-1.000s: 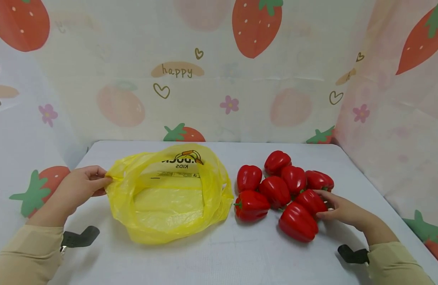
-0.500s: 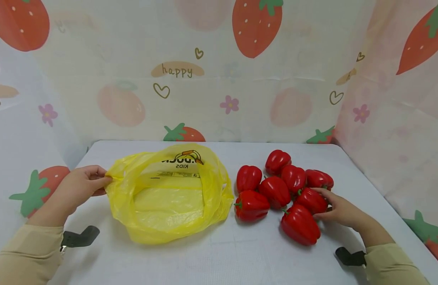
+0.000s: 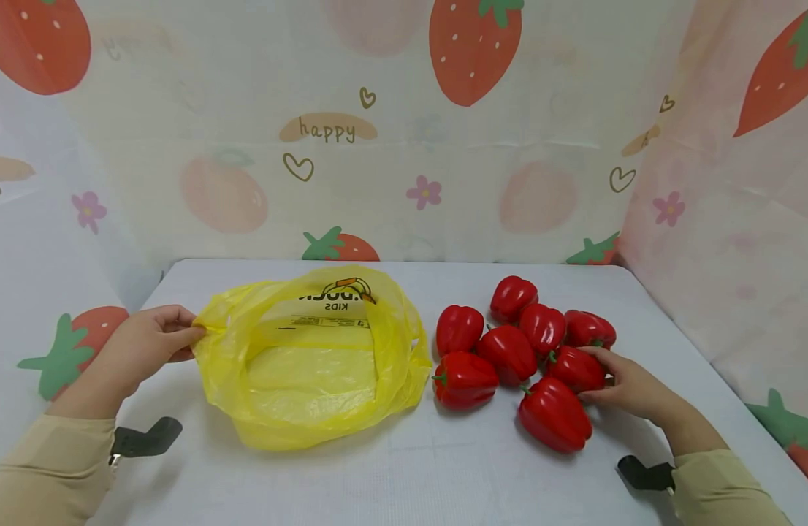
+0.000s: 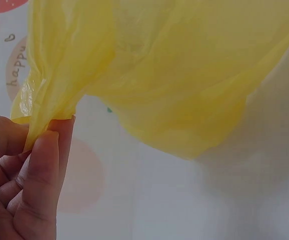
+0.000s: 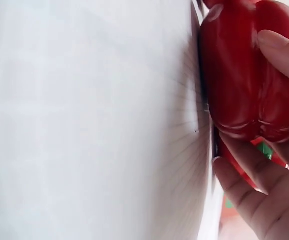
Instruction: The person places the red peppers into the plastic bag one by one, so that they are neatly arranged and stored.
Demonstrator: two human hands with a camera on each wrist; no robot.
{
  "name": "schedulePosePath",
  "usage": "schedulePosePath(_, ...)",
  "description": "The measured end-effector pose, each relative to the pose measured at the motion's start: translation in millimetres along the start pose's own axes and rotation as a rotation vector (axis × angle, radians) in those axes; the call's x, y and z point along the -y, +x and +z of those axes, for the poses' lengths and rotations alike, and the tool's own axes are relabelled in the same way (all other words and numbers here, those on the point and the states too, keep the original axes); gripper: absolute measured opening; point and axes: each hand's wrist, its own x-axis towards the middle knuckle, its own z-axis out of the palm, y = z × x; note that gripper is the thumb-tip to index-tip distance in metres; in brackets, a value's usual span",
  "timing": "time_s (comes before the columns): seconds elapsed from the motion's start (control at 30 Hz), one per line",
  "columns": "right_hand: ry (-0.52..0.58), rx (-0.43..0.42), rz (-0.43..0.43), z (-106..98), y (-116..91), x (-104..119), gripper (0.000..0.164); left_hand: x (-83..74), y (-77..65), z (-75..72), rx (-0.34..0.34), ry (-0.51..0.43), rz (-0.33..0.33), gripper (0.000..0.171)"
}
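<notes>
My left hand (image 3: 144, 343) pinches the edge of a yellow plastic bag (image 3: 312, 431) between thumb and fingers. In the left wrist view the pinched plastic bag (image 4: 174, 115) is gathered at the fingertips. The bag's mouth gapes toward me, with print inside on its back wall. At the right, my right hand (image 3: 630, 383) holds a red bell pepper (image 3: 577, 369) lying on the table, thumb on the near side and fingers on the far side. In the right wrist view the thumb lies against this bell pepper (image 5: 239, 75), and some fingers pass behind it.
Several other red bell peppers cluster around the held one, including a front pepper (image 3: 555, 416), a left pepper (image 3: 465, 380) and a back pepper (image 3: 512, 298). They lie on a white table (image 3: 378, 482). A strawberry-patterned cloth (image 3: 391, 168) stands behind and at both sides.
The right hand has shifted slightly left, and the pepper at its fingers has turned. The front pepper has turned and slid a little toward me. The left hand and bag have not moved.
</notes>
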Motion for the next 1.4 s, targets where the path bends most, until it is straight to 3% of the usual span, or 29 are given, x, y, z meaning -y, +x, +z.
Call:
schedulePosePath(0.87, -0.003, -0.029, 0.025, -6.2, -7.3, -1.5, 0.072, 1.5, 1.2, -0.7, 0.010, 0.016, -0.020, 0.041)
schedulePosePath(1.4, 0.005, -0.069, -0.047, -24.9, -13.6, 14.5, 0.069, 0.4, 0.3, -0.1, 0.013, 0.017, -0.029, 0.042)
